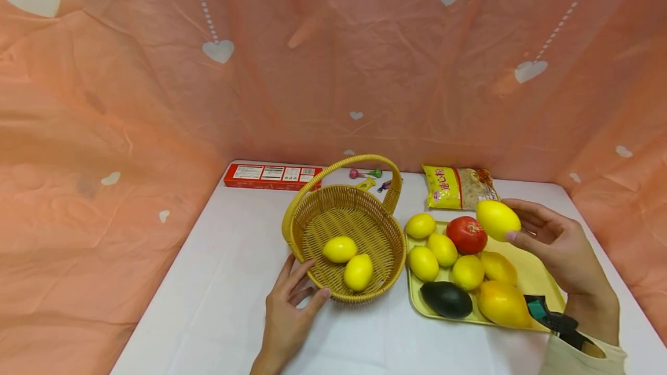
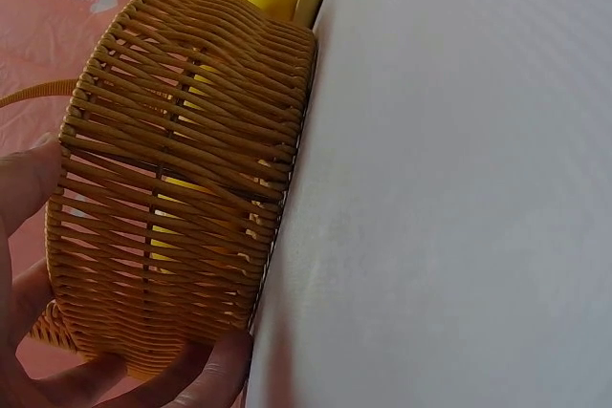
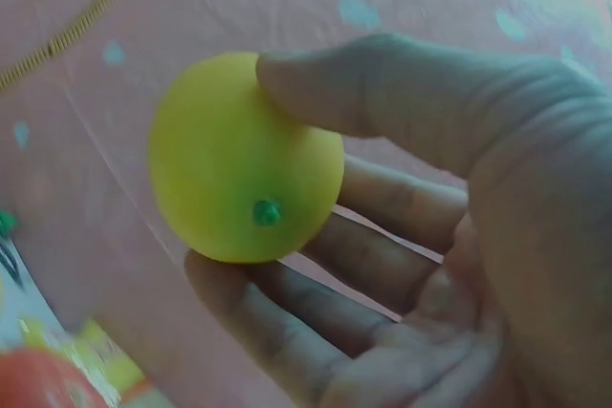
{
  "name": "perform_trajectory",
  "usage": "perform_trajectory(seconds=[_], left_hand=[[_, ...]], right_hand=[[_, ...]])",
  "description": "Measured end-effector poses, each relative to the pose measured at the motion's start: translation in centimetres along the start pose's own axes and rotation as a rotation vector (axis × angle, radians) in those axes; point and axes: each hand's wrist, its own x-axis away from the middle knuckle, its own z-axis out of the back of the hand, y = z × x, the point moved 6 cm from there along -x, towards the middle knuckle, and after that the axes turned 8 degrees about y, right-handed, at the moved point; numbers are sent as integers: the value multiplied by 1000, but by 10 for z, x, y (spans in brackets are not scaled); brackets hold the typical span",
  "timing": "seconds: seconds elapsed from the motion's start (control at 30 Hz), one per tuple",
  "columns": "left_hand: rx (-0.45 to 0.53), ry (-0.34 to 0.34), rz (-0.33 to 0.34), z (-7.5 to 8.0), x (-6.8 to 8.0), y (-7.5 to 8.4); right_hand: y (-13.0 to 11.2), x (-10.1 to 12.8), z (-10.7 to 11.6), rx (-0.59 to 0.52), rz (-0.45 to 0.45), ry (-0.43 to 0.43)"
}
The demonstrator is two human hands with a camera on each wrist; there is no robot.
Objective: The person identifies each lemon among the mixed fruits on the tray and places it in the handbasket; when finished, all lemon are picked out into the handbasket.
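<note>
My right hand (image 1: pixel 565 247) pinches a yellow lemon (image 1: pixel 498 220) between thumb and fingertips, above the tray's far side. A green stem spot shows on this lemon (image 3: pixel 244 160) in the right wrist view. My left hand (image 1: pixel 292 311) grips the near left wall of a woven wicker basket (image 1: pixel 391 213), fingertips at its rim. Seen from the left wrist, thumb and fingers spread along the basket's side (image 2: pixel 182 169). Two lemons lie inside, one being the front lemon (image 1: pixel 358 272). Beside the basket, a yellow tray (image 1: pixel 526 253) bears several lemons, a red tomato-like fruit (image 1: pixel 466 235) and a dark green avocado (image 1: pixel 446 300).
A yellow mango-like fruit (image 1: pixel 502 304) sits at the tray's near edge. Behind the tray lies a yellow food packet (image 1: pixel 458 187). A long red box (image 1: pixel 271 176) and small wrapped candies (image 1: pixel 366 184) lie at the back. The basket's tall handle (image 1: pixel 344 162) arches upward.
</note>
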Motion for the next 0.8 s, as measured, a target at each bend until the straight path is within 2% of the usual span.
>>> perform_trajectory(seconds=[0.23, 0.4, 0.57, 0.8], left_hand=[[1, 2, -12, -1, -1, 2], [-3, -2, -12, -1, -1, 2], [4, -5, 3, -1, -1, 2], [3, -6, 3, -1, -1, 0]], right_hand=[[-7, -6, -57, 182, 23, -233], [4, -9, -96, 130, -35, -372], [14, -9, -129, 109, -26, -472], [24, -7, -162, 233, 25, -565]])
